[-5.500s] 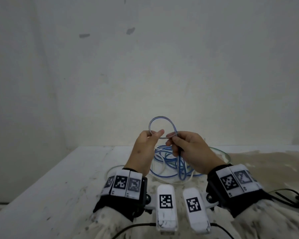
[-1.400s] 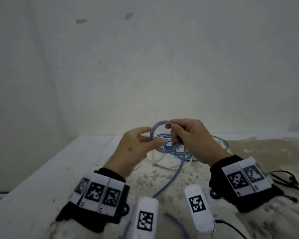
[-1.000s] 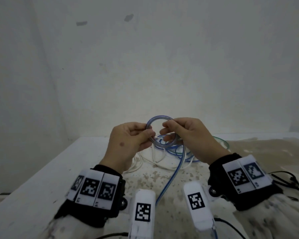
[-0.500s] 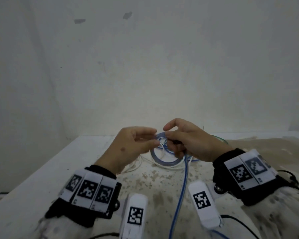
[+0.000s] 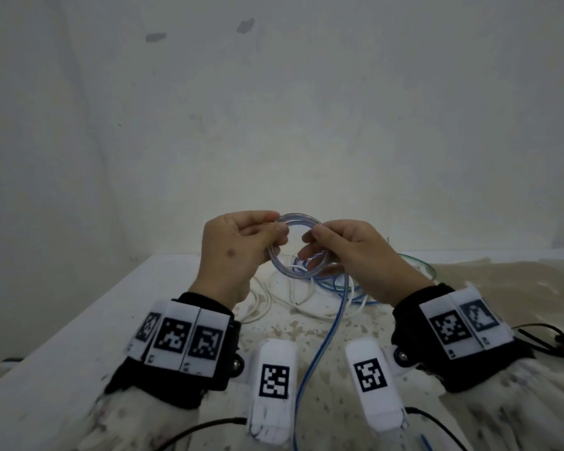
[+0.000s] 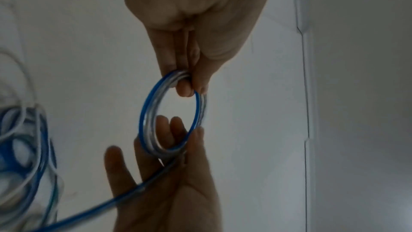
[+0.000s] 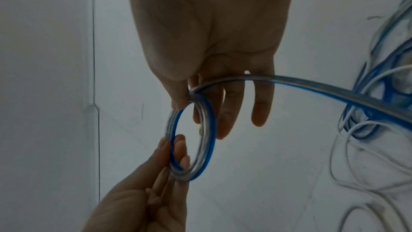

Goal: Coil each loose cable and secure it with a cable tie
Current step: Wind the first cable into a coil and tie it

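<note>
Both hands are raised above the table with a small coil held between them. The left hand [image 5: 238, 255] is pinched on the near-left side of the coil of clear, blue-striped flexible cable [image 5: 295, 247], thumb against fingertips [image 6: 185, 89]. The right hand [image 5: 355, 258] is closed on the opposite side by thumb and forefinger, its remaining fingers [image 7: 259, 110] extended loosely behind the ring. About two turns are counted in the coil, though blur prevents a firm count. From the right-hand pinch, the free run of the same cable [image 5: 323, 336] is seen dropping toward the person, between the two wrists.

Beyond and below the hands, a loose tangle of blue, white and green-tinted cables [image 5: 326, 288] is lying on the stained white table [image 5: 79, 353]. No cable tie is identified in any view.

Risks, as judged: the cable appears springy, so the turns may spring open if either pinch is relaxed while a new loop is laid. The trailing run may drag or snag on the tangle, and may catch the wrist-mounted devices [image 5: 274, 382] below the hands.

Clearance: open room is available above and to the left of the hands. The wall [image 5: 274, 125] stands behind the tangle, and the table's left edge lies well outside the left wrist.
</note>
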